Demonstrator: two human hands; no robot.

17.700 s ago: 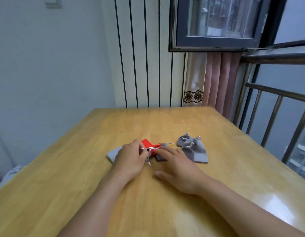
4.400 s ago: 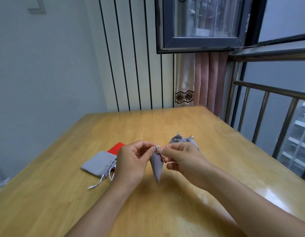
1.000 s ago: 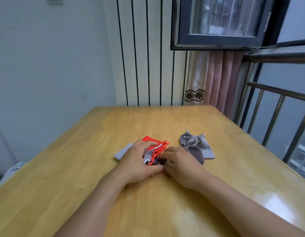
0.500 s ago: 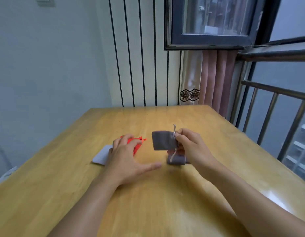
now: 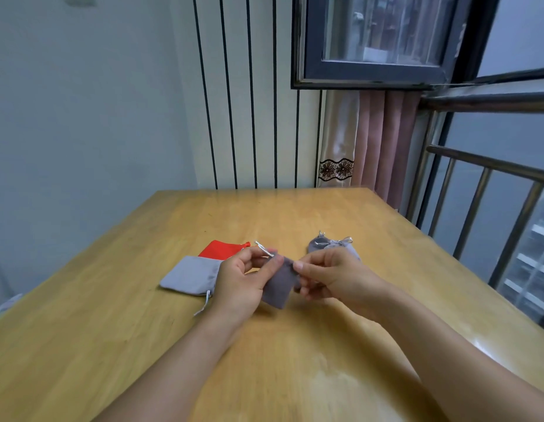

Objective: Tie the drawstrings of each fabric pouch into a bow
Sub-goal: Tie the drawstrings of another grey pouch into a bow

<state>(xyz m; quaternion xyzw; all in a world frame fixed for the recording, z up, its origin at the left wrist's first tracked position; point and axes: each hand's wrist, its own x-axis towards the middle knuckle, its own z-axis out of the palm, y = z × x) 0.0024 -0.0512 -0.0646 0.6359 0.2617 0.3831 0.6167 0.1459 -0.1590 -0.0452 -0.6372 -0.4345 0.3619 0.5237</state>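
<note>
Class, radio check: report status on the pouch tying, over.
Left hand and right hand both pinch the dark grey pouch above the table, drawstring not yet tied. Light grey pouch and red pouch waiting. Nothing in the way.

Dim, soft daylight; glare on table (image 5: 490, 345); edges bowed.

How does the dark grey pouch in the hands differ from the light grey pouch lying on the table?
The dark grey pouch is held above the table by the left hand and right hand; the light grey pouch lies flat on the table, touched by neither hand. The held one is darker. A drawstring of the held pouch sticks up by the left fingers; the lying pouch's trails loose on the wood. Both are small fabric pouches, apparently not yet tied.
</note>
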